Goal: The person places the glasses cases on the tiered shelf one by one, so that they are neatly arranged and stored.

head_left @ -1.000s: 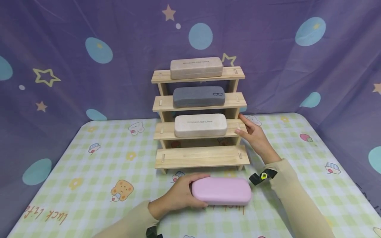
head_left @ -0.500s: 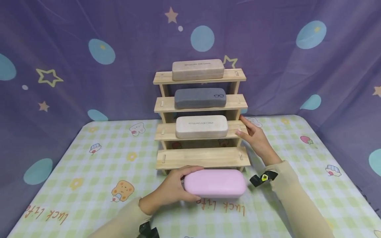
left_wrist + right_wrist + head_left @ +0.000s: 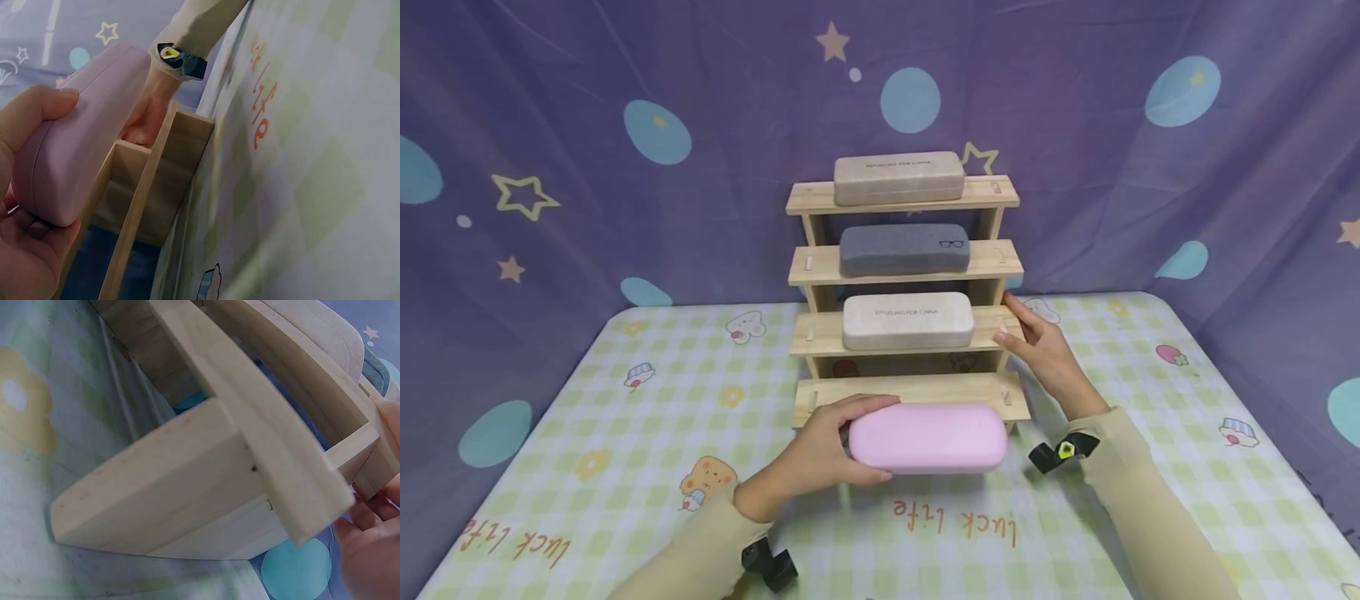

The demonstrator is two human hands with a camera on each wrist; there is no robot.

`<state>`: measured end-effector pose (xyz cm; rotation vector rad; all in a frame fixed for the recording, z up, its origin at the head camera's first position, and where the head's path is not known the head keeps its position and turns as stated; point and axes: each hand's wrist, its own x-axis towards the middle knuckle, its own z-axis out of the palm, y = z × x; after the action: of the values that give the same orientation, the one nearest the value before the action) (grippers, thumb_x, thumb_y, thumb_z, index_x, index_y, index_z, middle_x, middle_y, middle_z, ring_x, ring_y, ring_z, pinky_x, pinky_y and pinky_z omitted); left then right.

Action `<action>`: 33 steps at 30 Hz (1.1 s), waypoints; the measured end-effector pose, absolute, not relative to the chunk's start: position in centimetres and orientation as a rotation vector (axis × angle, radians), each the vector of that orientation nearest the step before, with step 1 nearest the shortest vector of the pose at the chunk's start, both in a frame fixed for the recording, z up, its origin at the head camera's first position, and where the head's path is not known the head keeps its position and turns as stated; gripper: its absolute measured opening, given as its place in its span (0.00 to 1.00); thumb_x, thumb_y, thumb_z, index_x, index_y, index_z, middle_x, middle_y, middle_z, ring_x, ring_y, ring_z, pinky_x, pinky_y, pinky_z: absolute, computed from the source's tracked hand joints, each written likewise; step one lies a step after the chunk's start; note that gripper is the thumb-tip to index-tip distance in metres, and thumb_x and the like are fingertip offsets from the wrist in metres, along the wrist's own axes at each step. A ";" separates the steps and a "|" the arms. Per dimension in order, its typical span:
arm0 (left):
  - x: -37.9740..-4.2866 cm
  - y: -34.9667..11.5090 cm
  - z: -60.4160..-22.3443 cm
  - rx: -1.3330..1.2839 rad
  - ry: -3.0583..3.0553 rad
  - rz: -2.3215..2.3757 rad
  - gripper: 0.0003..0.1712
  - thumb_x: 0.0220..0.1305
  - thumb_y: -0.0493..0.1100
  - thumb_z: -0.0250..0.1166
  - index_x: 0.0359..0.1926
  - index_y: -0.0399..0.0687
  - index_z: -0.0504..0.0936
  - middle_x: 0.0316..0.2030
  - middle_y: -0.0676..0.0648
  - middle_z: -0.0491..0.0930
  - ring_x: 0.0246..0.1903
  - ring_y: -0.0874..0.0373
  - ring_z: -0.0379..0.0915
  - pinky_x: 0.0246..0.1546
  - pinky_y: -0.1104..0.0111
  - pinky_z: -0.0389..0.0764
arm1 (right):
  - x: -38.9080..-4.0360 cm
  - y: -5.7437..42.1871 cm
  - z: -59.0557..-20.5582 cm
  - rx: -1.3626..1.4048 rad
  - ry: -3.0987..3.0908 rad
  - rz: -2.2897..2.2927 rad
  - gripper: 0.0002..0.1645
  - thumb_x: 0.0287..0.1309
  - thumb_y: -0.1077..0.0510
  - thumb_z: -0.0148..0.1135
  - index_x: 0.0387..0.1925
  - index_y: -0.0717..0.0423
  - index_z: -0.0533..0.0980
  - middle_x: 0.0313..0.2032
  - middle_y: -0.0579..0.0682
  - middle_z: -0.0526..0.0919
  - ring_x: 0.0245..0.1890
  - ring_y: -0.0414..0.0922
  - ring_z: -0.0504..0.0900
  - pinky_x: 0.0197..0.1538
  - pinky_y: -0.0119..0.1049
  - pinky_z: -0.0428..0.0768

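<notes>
My left hand (image 3: 816, 446) grips a smooth pink glasses case (image 3: 928, 439) by its left end, thumb on the near side. The case is held up off the cloth and overlaps the front of the lowest shelf (image 3: 917, 387) in the head view. In the left wrist view the case (image 3: 94, 125) is tilted, with a seam along its side. My right hand (image 3: 1047, 357) holds the right side of the four-step wooden display stand (image 3: 816, 337), thumb at the third shelf's end. The right wrist view shows those fingers (image 3: 375, 547) at the wood.
White (image 3: 908, 322), blue-grey (image 3: 904, 250) and beige (image 3: 898, 179) glasses cases lie on the upper shelves, one on each. A green-checked cloth (image 3: 647, 450) covers the table. Behind stands a purple curtain (image 3: 730, 75) with stars and blue shapes.
My left hand has lifted the pink glasses case from the cloth and moved it forward and slightly left, up to the lowest shelf. My right hand stays at the stand.
</notes>
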<state>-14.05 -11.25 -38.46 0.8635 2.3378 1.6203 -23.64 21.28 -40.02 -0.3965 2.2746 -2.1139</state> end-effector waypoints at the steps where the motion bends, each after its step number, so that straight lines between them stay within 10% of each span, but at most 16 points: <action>1: -14.2 -11.3 -38.4 0.863 2.336 1.623 0.46 0.34 0.40 0.81 0.60 0.47 0.75 0.57 0.51 0.75 0.54 0.54 0.72 0.52 0.66 0.73 | -23.6 21.3 -40.0 -0.397 2.276 -2.110 0.42 0.63 0.64 0.57 0.72 0.61 0.47 0.72 0.56 0.48 0.71 0.51 0.50 0.63 0.27 0.62; 33: -18.9 -12.1 -40.0 0.838 2.474 1.542 0.45 0.34 0.38 0.80 0.60 0.43 0.74 0.56 0.46 0.75 0.49 0.53 0.72 0.48 0.62 0.74 | -23.7 21.3 -39.9 -0.385 2.279 -2.114 0.42 0.62 0.64 0.58 0.72 0.60 0.48 0.72 0.54 0.48 0.71 0.48 0.49 0.65 0.28 0.58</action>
<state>-18.95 -12.08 -39.96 0.8380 2.4744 1.5416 -23.67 21.27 -39.95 -0.3847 2.2792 -2.1140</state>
